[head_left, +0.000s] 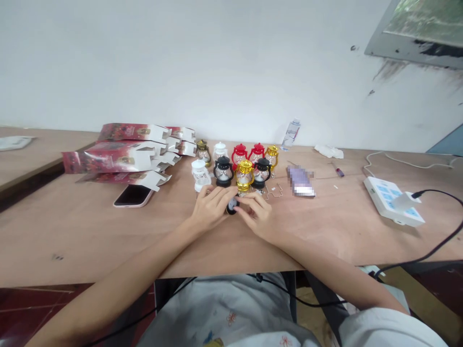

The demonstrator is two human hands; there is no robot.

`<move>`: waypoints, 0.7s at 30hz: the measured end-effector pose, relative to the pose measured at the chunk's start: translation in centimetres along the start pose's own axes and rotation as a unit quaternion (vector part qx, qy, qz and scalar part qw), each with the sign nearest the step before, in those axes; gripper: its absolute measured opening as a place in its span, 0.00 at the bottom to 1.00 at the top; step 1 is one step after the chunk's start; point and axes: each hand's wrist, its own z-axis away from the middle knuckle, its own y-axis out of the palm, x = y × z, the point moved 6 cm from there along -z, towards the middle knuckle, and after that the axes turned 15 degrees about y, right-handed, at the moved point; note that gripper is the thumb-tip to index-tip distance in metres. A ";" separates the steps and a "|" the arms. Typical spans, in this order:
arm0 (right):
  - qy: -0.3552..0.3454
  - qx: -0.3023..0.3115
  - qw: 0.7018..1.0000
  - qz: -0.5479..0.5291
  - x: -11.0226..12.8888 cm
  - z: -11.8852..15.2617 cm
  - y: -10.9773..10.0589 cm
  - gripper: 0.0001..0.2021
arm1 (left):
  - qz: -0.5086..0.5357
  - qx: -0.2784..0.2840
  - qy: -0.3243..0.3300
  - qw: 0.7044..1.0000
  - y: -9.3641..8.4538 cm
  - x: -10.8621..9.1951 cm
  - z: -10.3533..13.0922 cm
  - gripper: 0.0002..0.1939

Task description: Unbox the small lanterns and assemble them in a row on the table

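Pinching a dark round piece (pixel 232 206) between the desk (pixel 217 253)'s front edge and 9 lanterns (pixel 245 169), the left hand (pixel 211 207) and right hand (pixel 257 213) grip it with bent fingers.

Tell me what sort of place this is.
Likely a small workshop or packing room: miniature lanterns stand grouped on a wooden worktable, beside red printed cartons with open flaps.

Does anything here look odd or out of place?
Yes: dark stains mar the wall beneath the window, as if dirty or damaged. A crumpled white scrap lies at the back of the table, like stray litter. The standing lanterns look upright, and I see no spill.
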 end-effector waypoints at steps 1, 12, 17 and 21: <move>0.000 -0.004 1.000 -0.003 0.0 0.0 -0.1 0.11 | -0.003 -0.002 0.000 1.000 0.0 0.0 0.0 0.13; 0.122 0.072 0.972 -0.186 -1.7 -0.9 1.2 0.10 | -0.016 0.002 -0.002 1.000 0.1 -0.1 0.1 0.12; 0.243 0.137 0.916 -0.289 -2.7 -0.9 2.0 0.16 | -0.010 0.012 -0.003 1.000 0.4 -0.1 0.3 0.13; 0.272 0.153 0.894 -0.320 -2.7 -0.9 2.1 0.17 | -0.008 0.000 -0.001 1.000 0.2 -0.2 0.3 0.12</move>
